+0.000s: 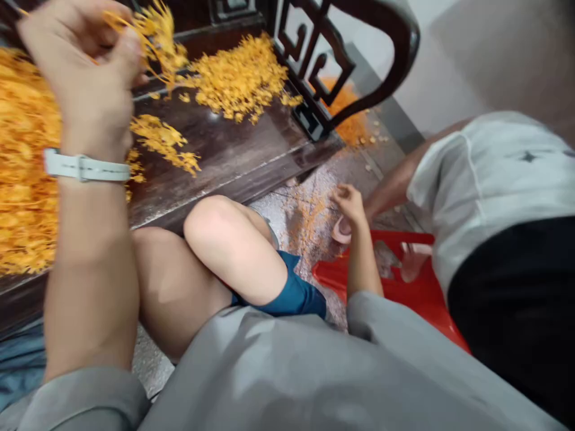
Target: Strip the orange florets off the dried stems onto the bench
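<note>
My left hand [101,57], with a pale watch strap at the wrist, is raised over a dark wooden bench at the upper left. Its fingers pinch a bunch of thin orange stalks [159,39] with tangled, lighter ends. Left of the wrist lies a large pile of orange stalks [27,167]. A smaller yellow-orange heap [240,78] sits further back on the bench, and a loose cluster [166,142] lies nearer its front. My right hand [348,203] hangs low over the floor, fingers bent and apart, with nothing visible in them.
The dark wooden bench [251,149] has a carved, curved armrest [406,36]. Orange scraps [309,215] litter the floor, with another orange heap [350,120] beyond the armrest. A red plastic stool [404,293] stands at right, beside another person's leg in white shorts [503,161].
</note>
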A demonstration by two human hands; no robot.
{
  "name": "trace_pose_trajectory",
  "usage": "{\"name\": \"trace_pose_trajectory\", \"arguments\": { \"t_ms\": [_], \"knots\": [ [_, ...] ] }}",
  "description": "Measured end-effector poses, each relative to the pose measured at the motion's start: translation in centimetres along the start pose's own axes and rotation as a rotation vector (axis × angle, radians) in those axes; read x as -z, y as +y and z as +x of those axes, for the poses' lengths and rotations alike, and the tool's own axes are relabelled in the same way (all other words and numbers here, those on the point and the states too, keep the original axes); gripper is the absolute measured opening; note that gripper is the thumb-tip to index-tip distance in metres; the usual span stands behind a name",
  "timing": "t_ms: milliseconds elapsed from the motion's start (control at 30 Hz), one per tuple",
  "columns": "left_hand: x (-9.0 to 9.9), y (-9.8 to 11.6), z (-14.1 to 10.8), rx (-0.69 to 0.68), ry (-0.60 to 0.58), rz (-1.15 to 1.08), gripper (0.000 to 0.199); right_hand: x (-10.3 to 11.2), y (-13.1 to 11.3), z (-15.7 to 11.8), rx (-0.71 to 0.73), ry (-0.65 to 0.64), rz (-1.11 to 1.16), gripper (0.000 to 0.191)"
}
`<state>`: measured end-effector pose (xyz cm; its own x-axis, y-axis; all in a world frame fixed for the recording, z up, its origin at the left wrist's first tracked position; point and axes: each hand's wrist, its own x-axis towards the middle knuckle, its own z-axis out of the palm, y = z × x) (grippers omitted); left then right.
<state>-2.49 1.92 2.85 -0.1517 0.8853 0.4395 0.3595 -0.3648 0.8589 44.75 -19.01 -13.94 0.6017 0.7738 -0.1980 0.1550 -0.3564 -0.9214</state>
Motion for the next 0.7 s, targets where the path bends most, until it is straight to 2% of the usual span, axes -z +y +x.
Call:
{"name": "trace_pose_trajectory", "arguments": {
  "t_ms": [33, 67, 133, 167, 200, 267, 333, 400, 467, 567, 633, 700],
  "knots": [
    [0.0, 0.5, 0.0, -0.121, -0.020, -0.070, 0.018, -0.8, 0.9, 0.0, -0.014, 0.072, -0.096, 0.038],
    [-0.1, 1.1, -0.1, -0.115, 0.016, -0.093, 0.017, -1.8, 1.5, 0.2, -0.020, 0.091, -0.107, 0.032],
    [-0.5, 1.8, -0.3, 0.032, 0.094, -0.115, 0.008, -4.0, 1.5, 0.9, 0.001, 0.087, -0.084, 0.020],
    [-0.9, 2.0, -0.4, 0.070, 0.097, -0.135, 0.008, -5.2, 0.7, 1.2, 0.038, 0.088, -0.058, 0.017],
    [-1.2, 2.0, -0.5, 0.026, 0.049, -0.163, 0.012, -6.5, -0.7, 1.3, 0.107, 0.092, -0.026, 0.016],
    [-1.7, 1.8, -1.0, -0.047, -0.033, -0.201, 0.044, -9.2, -4.9, 0.6, 0.314, 0.080, 0.063, 0.016],
    [-2.0, 1.6, -1.6, -0.086, -0.123, -0.206, 0.067, -11.9, -10.3, -1.2, 0.522, -0.041, 0.175, 0.022],
    [-2.1, 1.7, -2.2, -0.068, -0.186, -0.181, 0.073, -14.8, -15.4, -3.5, 0.601, -0.241, 0.235, 0.030],
    [-2.3, 2.1, -2.6, -0.033, -0.224, -0.156, 0.069, -17.8, -19.3, -5.6, 0.604, -0.446, 0.318, 0.043],
    [-2.4, 2.9, -3.0, -0.015, -0.254, -0.178, 0.058, -21.9, -22.2, -7.6, 0.555, -0.650, 0.411, 0.058],
    [-2.5, 3.2, -3.2, -0.030, -0.280, -0.209, 0.051, -23.8, -22.8, -8.1, 0.532, -0.699, 0.449, 0.061],
    [-2.4, 3.2, -3.3, -0.046, -0.305, -0.234, 0.046, -24.9, -23.0, -8.1, 0.505, -0.693, 0.467, 0.061]
  ]
}}
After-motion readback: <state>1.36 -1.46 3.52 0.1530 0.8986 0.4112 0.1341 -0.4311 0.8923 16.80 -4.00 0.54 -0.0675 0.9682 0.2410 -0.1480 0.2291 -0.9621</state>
